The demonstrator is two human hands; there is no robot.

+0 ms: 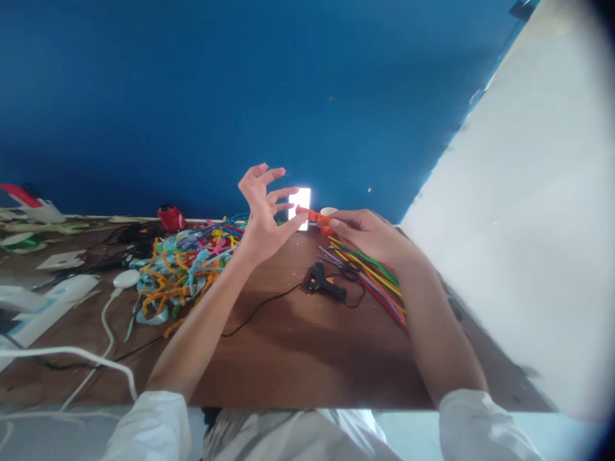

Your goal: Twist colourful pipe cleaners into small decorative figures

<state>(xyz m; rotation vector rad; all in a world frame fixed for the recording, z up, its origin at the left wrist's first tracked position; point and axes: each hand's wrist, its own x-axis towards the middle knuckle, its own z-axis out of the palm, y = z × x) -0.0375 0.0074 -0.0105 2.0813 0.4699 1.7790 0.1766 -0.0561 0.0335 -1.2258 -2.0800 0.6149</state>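
Observation:
My right hand (369,234) is closed, pinching an orange piece of coiled pipe cleaner (314,216) between thumb and fingers. The piece points left, towards my left hand (266,214). That hand is raised with its fingers spread, and its thumb tip is at or very near the orange piece's left end; whether it touches, I cannot tell. Below the hands a black glue gun (327,283) lies on the brown table (307,365). Straight pipe cleaners (375,278) in several colours lie under my right wrist.
A tangled heap of bent, coloured pipe cleaners (182,275) lies left of my left forearm. Behind the hands a bright screen (298,200) stands against the blue wall (307,96). Leftward are a red object (172,218), a white power strip (52,310) and loose cables (108,326).

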